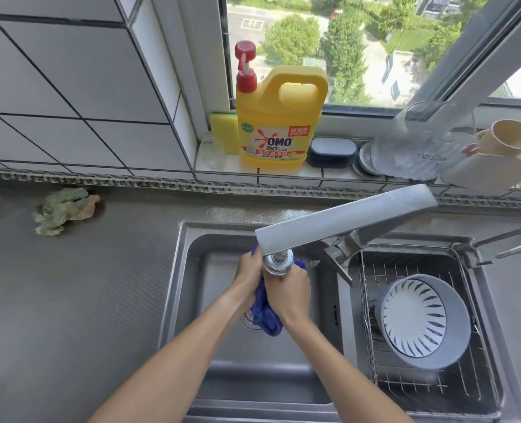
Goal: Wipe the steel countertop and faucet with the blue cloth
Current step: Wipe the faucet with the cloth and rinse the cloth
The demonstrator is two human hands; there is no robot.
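The blue cloth [266, 312] is bunched between both hands over the left sink basin [198, 270], right under the faucet's round outlet [277, 264]. My left hand [248, 279] grips the cloth's left side. My right hand [289, 296] grips it from the right, just below the outlet. A tail of cloth hangs down below the hands. The flat steel faucet spout [344, 221] reaches from the right across the sink. The steel countertop [69, 300] spreads to the left.
A crumpled green rag [65, 210] lies on the countertop at the back left. On the window sill stand a yellow detergent jug [279, 123], a sponge [222, 132], a dark soap box [332, 151] and dishes. The right basin's wire rack [405, 383] holds a grey bowl [424, 322].
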